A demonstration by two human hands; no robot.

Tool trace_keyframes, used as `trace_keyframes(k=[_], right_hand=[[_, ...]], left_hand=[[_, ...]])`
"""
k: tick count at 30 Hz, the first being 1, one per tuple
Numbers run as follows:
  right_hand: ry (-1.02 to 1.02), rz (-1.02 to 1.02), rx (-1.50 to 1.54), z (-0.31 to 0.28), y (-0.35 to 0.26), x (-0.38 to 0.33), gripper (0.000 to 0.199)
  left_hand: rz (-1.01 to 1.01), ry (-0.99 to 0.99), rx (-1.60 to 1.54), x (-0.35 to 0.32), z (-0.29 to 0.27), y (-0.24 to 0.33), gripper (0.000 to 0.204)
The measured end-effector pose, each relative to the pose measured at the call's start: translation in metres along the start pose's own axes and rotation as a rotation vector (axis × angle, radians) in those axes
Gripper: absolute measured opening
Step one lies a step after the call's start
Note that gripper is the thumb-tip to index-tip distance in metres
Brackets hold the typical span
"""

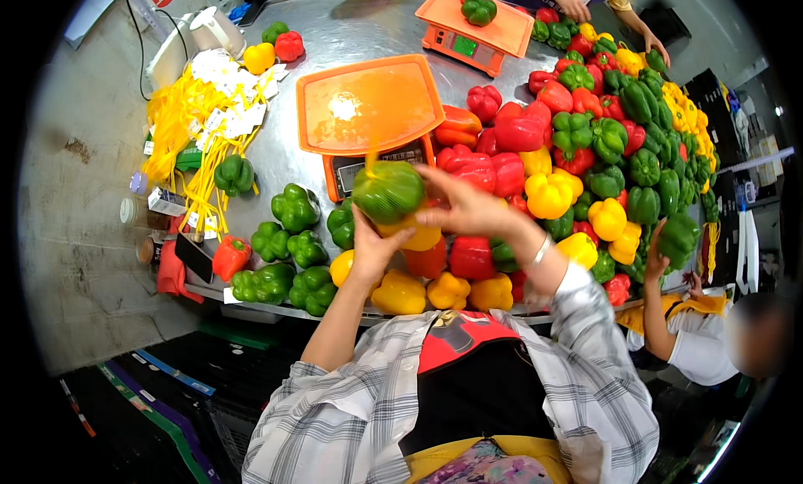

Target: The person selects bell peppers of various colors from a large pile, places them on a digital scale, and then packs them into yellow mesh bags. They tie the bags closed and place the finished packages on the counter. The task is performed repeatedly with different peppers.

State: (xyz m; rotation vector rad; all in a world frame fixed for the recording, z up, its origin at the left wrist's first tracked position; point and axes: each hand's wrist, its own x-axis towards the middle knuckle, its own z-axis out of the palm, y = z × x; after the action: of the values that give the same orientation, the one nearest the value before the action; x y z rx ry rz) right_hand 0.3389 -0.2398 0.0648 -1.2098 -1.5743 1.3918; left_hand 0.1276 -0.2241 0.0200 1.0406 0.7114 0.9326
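Steel stretches out under us, a long metal counter (pixel 351 24) loaded with produce. Far left we see a heap of yellow net bags (pixel 180 120) with white tags, then loose green peppers (pixel 293 250) near the front edge. Moving in, our left hand (pixel 372 248) comes up with its grip curled under a netted bundle of peppers (pixel 391 195), green one on top, yellow below, held just above the counter in front of the orange scale (pixel 368 107). Our right hand (pixel 468 208) pinches the same bundle from the side, fingers closed on the mesh. Beyond it, a second orange scale (pixel 477 28) carries two peppers. Rightward, a huge pile of mixed peppers (pixel 602 141) runs off, and another person's hand (pixel 657 254) reaches into it.
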Motion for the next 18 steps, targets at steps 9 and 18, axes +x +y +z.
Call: trace_keyframes(k=[9, 18], right_hand=[[0.679, -0.788, 0.299, -0.13, -0.178, 0.09, 0.024], [0.532, 0.059, 0.603, -0.013, -0.037, 0.008, 0.011]], left_hand=[[-0.168, 0.085, -0.567, 0.052, -0.05, 0.085, 0.062], [-0.244, 0.368, -0.755, 0.229, -0.128, 0.118, 0.06]])
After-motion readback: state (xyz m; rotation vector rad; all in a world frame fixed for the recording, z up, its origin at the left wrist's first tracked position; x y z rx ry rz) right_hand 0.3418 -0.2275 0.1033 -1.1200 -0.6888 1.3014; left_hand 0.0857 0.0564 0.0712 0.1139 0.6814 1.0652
